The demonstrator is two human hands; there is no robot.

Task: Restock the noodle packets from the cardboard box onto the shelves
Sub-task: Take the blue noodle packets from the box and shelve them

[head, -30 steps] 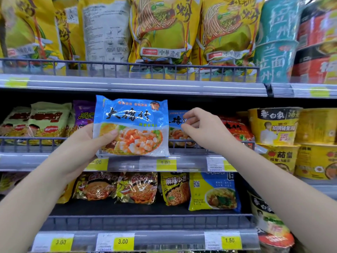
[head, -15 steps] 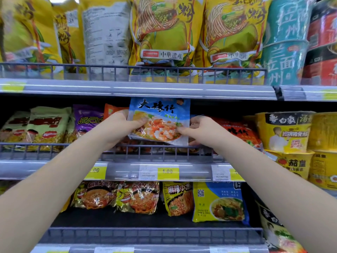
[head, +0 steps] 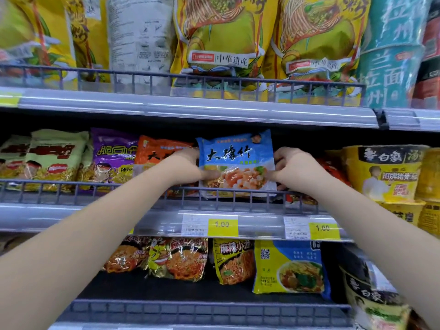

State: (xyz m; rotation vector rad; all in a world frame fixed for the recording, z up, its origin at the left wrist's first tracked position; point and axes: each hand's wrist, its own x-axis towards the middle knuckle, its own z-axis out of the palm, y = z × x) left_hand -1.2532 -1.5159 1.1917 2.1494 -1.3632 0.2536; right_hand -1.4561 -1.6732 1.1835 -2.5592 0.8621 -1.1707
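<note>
A person's left hand [head: 190, 167] and right hand [head: 289, 169] pinch the side edges of a blue noodle packet [head: 235, 163], holding it upright behind the wire rail [head: 142, 195] of the middle shelf [head: 71, 216], apparently so it faces front between an orange packet [head: 159, 153] and red packets. Its glossy wrapper shows black characters above pictured shrimp noodles.

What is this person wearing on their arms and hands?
Nothing that shows. The left hand and right hand are ungloved, with no ring, watch or bracelet in view, and the forearms are bare to the picture's edge, no sleeve showing.
</note>
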